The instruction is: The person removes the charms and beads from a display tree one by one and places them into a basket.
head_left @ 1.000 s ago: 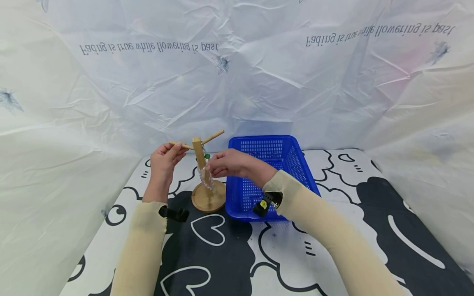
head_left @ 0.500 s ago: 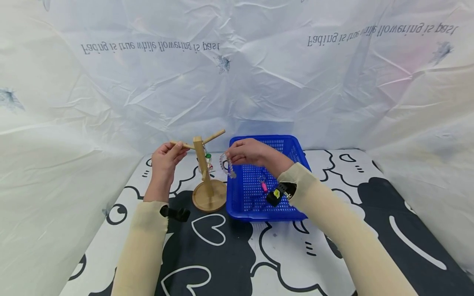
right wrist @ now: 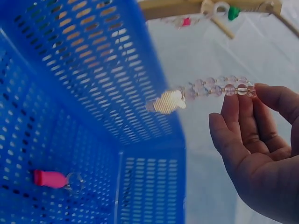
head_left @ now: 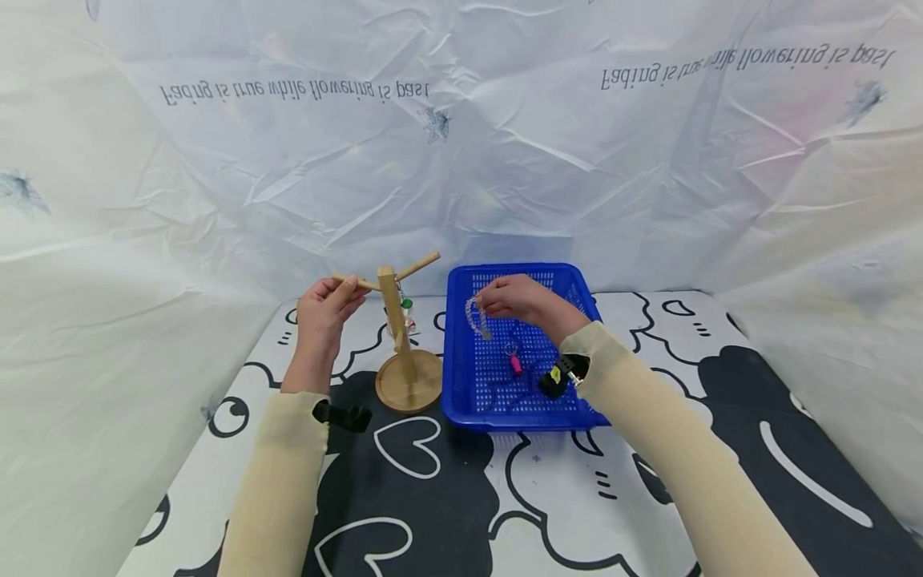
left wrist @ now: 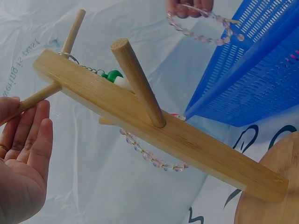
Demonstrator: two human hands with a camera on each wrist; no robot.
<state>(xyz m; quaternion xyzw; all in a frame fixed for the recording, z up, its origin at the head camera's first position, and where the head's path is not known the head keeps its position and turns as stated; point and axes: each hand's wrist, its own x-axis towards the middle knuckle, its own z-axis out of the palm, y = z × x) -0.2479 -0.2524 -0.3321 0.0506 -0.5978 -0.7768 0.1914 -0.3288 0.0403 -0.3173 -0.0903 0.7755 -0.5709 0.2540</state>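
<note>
My left hand (head_left: 322, 311) pinches one upper peg of a wooden stand (head_left: 395, 316) between thumb and fingers. From another peg hangs a keychain with a green and white charm (left wrist: 113, 77). A pinkish clear bead bracelet (left wrist: 154, 161) hangs on the stand, partly behind its post in the left wrist view. Over the left part of the blue basket (head_left: 461, 420), my right hand (head_left: 519, 298) pinches a second clear bead bracelet (right wrist: 217, 88) between thumb and fingers. A pale gold charm (right wrist: 169, 101) dangles from that bracelet's lower end.
Inside the basket lies a pink keychain (head_left: 515, 365) with a metal ring. The stand's round base (head_left: 392, 393) sits close beside the basket's left wall. White sheeting (head_left: 505, 184) closes off the back and sides; the patterned cloth (head_left: 425, 513) covers the table.
My right hand has moved right, away from the stand to over the basket, taking the bead bracelet with it. My left hand keeps its place on the peg.
</note>
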